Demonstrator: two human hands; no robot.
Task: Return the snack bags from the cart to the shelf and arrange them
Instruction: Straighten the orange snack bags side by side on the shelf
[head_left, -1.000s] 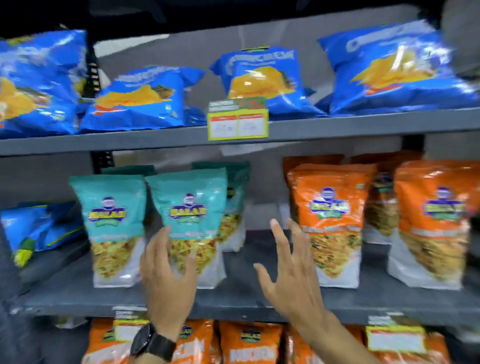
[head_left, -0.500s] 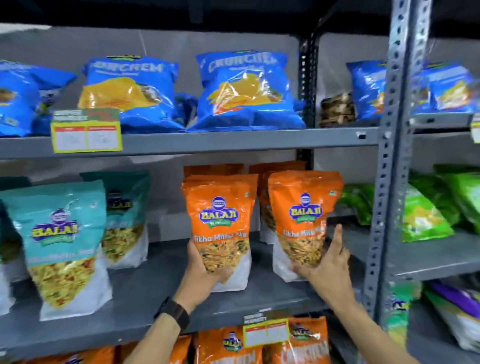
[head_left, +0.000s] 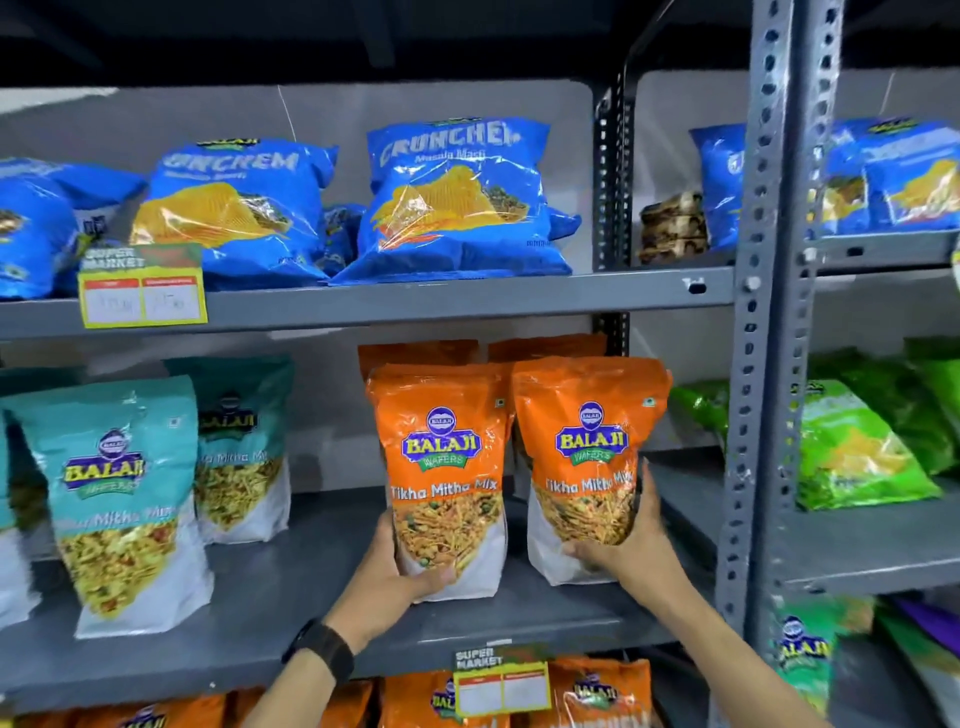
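Two orange snack bags stand upright side by side on the grey middle shelf (head_left: 291, 608). My left hand (head_left: 400, 577) grips the lower left edge of the left orange bag (head_left: 441, 467). My right hand (head_left: 631, 545) holds the lower right side of the right orange bag (head_left: 587, 452), thumb up along its edge. More orange bags stand behind these two. Teal snack bags (head_left: 119, 499) stand further left on the same shelf. The cart is out of view.
Blue chip bags (head_left: 457, 202) fill the upper shelf behind a yellow price tag (head_left: 143, 288). A perforated grey upright post (head_left: 763, 364) borders the bay on the right, with green bags (head_left: 857, 447) beyond it. Orange bags (head_left: 597, 696) sit on the lowest shelf.
The view swung right from the teal bags to the orange ones. Both hands went from open in front of the shelf to gripping the two front orange bags, which now stand closer together.
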